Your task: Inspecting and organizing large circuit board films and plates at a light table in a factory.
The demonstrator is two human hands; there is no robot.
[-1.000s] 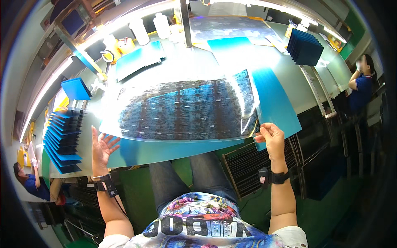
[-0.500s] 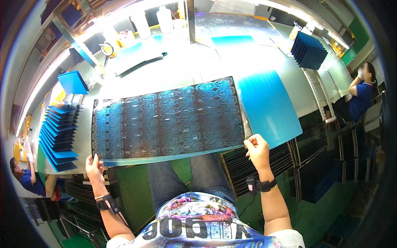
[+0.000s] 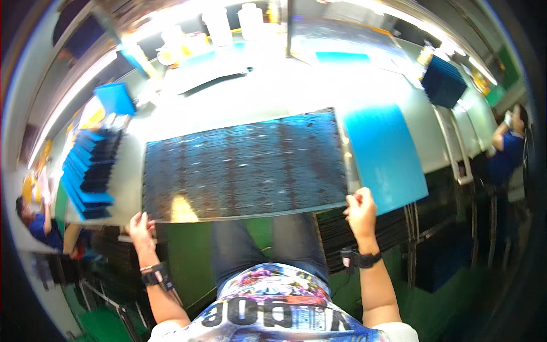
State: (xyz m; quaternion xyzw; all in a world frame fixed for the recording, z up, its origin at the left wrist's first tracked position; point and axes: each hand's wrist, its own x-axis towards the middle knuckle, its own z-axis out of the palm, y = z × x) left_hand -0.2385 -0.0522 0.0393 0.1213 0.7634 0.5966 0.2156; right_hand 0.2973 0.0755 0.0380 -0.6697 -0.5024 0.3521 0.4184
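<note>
A wide dark sheet with a blue sheen and a repeating pattern (image 3: 245, 165) spans the space in front of me, its near edge toward my body. At its near left corner my left hand (image 3: 142, 229) pinches the edge between thumb and fingers. My right hand (image 3: 361, 210) is closed on the near right corner in the same way. A smooth bright blue sheet (image 3: 387, 157) lies on the worktable just right of the patterned one. The patterned surface is smeared by motion.
A rack of upright blue panels (image 3: 88, 174) stands at the left, another stack of dark blue panels (image 3: 443, 81) at the far right. White bottles (image 3: 250, 21) line the back of the bright worktable (image 3: 128, 188). One person (image 3: 507, 148) sits at the right, another (image 3: 43, 225) at the left.
The whole view has shifted, with most things now further right. Both hands still grip the patterned sheet's near corners. The blue strip along its near edge no longer shows, and a yellowish glare has appeared there.
</note>
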